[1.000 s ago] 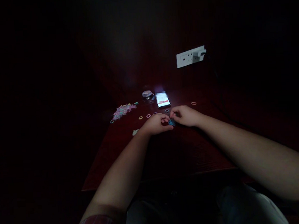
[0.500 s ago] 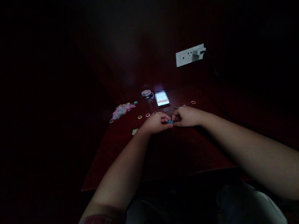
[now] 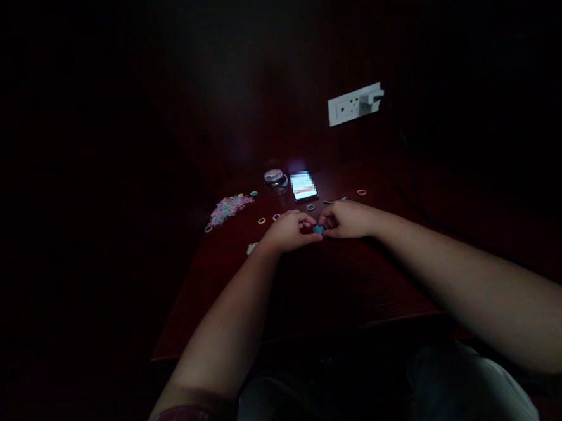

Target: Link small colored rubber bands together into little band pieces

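Observation:
A small blue bunch of hair ties [image 3: 318, 230] sits between my two hands, low over the dark red table [image 3: 361, 282]. My left hand [image 3: 289, 231] pinches it from the left, with thumb and fingers curled in. From the right, my right hand [image 3: 351, 218] closes its fingertips on the other side of the bunch. How its strands run is too small to make out. Just beyond my hands lie a grey-blue hair tie [image 3: 310, 207] and a thin green strip [image 3: 335, 201].
Many pastel hair ties form a pile [image 3: 231, 208] at the left. A yellow tie [image 3: 261, 221], a pink tie [image 3: 276, 217] and a pale clump [image 3: 251, 248] lie nearer. Behind stand a lidded jar [image 3: 275, 181] and a lit phone [image 3: 303, 186]. A wall socket [image 3: 354, 104] holds a plug.
Both hands stay together around the blue bunch, with only slight finger movement. The whole view has shifted a little; the things on the table lie as before.

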The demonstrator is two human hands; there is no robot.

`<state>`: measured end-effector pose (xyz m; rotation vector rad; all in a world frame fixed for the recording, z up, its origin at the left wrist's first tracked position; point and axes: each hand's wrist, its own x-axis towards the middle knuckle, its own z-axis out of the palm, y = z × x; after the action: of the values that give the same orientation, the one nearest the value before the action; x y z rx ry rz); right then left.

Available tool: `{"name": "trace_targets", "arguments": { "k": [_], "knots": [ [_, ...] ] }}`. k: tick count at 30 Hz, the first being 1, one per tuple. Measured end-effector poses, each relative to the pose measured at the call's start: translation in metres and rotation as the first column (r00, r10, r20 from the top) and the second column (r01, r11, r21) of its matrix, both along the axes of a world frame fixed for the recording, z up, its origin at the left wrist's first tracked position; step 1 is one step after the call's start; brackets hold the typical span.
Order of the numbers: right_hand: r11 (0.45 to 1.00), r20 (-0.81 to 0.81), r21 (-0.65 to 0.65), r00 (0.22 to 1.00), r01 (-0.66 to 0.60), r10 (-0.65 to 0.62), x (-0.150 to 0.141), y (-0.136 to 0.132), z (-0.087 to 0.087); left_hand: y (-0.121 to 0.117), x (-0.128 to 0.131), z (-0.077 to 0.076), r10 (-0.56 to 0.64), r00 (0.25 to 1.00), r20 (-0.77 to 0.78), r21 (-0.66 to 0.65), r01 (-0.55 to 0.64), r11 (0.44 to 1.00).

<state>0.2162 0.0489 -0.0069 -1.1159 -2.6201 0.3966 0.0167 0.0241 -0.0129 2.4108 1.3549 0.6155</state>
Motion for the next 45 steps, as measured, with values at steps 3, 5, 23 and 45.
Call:
{"name": "trace_targets", "arguments": {
  "k": [3, 5, 23, 45],
  "knots": [
    [1.0, 0.005, -0.018, 1.0, -0.002, 0.002, 0.0, 0.0, 0.0, -0.002, 0.001, 0.002, 0.01, 1.0, -0.001, -0.008, -0.01, 1.0],
    [1.0, 0.008, -0.025, 1.0, 0.0, 0.0, -0.001, 0.0, 0.0, -0.003, 0.002, 0.003, 0.013, 1.0, -0.004, -0.004, -0.013, 1.0],
    [0.999, -0.007, -0.054, 1.0, -0.001, 0.0, -0.001, 0.0, -0.001, 0.003, -0.003, -0.002, 0.073, 0.996, -0.041, -0.001, -0.073, 0.997],
    [0.999, -0.005, -0.036, 1.0, 0.029, -0.029, 0.001, 0.002, -0.003, 0.007, -0.006, -0.005, 0.033, 0.999, -0.008, -0.03, -0.034, 0.999]
  ]
}}
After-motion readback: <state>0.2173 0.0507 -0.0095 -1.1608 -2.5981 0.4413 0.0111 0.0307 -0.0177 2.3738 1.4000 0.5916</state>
